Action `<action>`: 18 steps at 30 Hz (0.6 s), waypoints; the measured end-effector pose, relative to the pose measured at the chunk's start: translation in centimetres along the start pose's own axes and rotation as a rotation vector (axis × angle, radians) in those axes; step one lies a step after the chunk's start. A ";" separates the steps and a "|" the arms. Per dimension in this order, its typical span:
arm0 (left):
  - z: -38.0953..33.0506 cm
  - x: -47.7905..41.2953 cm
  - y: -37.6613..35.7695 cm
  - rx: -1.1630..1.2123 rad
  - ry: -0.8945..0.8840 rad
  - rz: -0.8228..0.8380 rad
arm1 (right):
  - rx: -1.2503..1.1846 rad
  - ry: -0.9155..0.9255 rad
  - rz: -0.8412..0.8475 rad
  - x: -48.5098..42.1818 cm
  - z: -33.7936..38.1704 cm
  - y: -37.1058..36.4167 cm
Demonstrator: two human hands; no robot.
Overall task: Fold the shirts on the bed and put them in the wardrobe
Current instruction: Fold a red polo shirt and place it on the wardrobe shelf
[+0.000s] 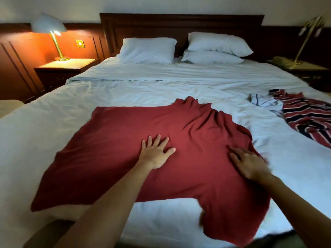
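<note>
A dark red cotton shirt [152,151] lies spread on the white-sheeted bed [161,86]; the left hand [155,153] and right hand [249,163] press flat, fingers splayed; best sweep toward two o'clock, easing bunched wrinkles before folding.

**Red shirt laid flat, two more crumpled**

The dark red shirt [125,140] lies spread across the near part of the bed [161,86], its right side rumpled. Far right, a red, navy and white striped shirt [308,117] sits crumpled, touching a bunched white shirt [265,102].
</note>
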State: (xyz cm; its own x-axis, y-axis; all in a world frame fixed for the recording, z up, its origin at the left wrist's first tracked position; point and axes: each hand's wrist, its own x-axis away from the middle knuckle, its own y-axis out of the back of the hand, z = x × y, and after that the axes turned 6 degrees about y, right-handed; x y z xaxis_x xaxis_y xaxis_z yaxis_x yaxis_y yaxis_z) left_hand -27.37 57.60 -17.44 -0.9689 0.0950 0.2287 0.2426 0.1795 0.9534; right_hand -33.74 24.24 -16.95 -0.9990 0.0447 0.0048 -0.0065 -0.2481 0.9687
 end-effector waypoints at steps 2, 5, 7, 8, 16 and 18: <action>-0.4 -0.9 -0.5 0.012 0.005 -0.036 | -0.033 0.015 -0.012 -0.4 -0.8 0.8; 0.1 -1.8 -0.5 0.014 0.010 -0.024 | -0.016 0.045 -0.034 -1.6 -1.0 1.5; 0.1 -2.2 -0.7 0.025 0.020 -0.033 | -0.014 0.038 -0.060 -2.6 -1.1 1.4; 0.1 -2.4 -0.9 0.036 0.028 -0.040 | -0.018 0.023 -0.077 -3.1 -1.3 1.4; -0.1 -4.8 -2.1 0.048 0.070 -0.142 | -0.030 -0.095 -0.235 -10.2 -4.8 3.5; -0.3 -5.5 -2.2 0.030 0.073 -0.170 | -0.007 -0.086 -0.054 -12.0 -5.2 3.3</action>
State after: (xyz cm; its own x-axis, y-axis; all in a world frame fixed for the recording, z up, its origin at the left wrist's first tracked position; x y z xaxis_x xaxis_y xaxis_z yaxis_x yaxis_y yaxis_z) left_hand -22.58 56.38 -20.70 -0.9968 -0.0101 0.0793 0.0752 0.2161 0.9735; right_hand -21.97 17.90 -15.10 -0.9897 0.1411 -0.0260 -0.0610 -0.2497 0.9664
